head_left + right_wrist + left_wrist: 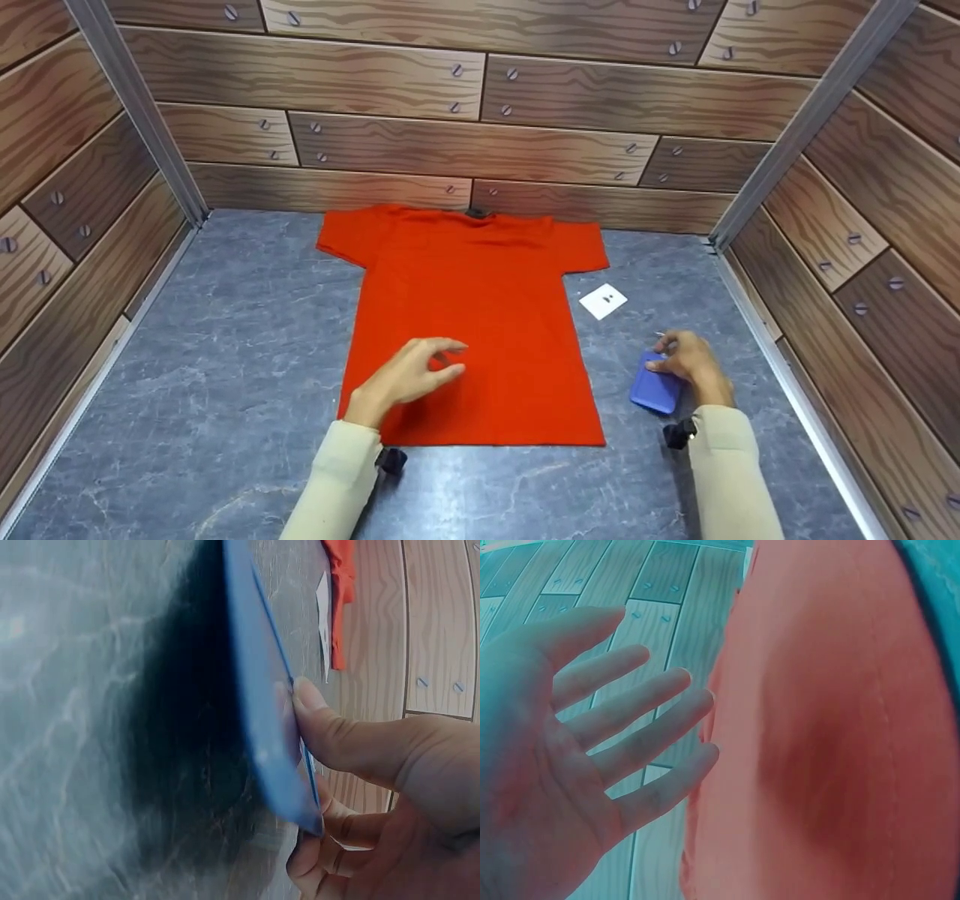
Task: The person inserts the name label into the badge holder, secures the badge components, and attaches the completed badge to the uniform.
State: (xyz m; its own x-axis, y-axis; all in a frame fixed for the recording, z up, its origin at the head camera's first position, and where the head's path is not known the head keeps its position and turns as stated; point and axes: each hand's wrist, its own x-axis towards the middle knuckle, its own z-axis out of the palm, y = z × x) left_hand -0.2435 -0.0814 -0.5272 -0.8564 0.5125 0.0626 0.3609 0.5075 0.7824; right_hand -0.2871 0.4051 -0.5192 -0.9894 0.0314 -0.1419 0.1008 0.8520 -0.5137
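A red T-shirt [472, 300] lies spread flat on the grey marbled surface, its neck toward the back wall. My left hand [409, 375] hovers over its lower left part, fingers spread and holding nothing; in the left wrist view the open palm [562, 765] shows beside the shirt [840, 652]. On the right, my right hand [691, 364] pinches a thin blue rectangular case [655, 388] with rounded corners by its upper edge. In the right wrist view the case [262, 720] is tilted above the surface, thumb on one face and fingers behind.
A white card [603, 301] with a small dark mark lies between the shirt's right sleeve and the blue case. Wood-patterned walls [390, 142] with metal corner posts [810, 112] enclose the grey surface [187, 360] at the back and both sides.
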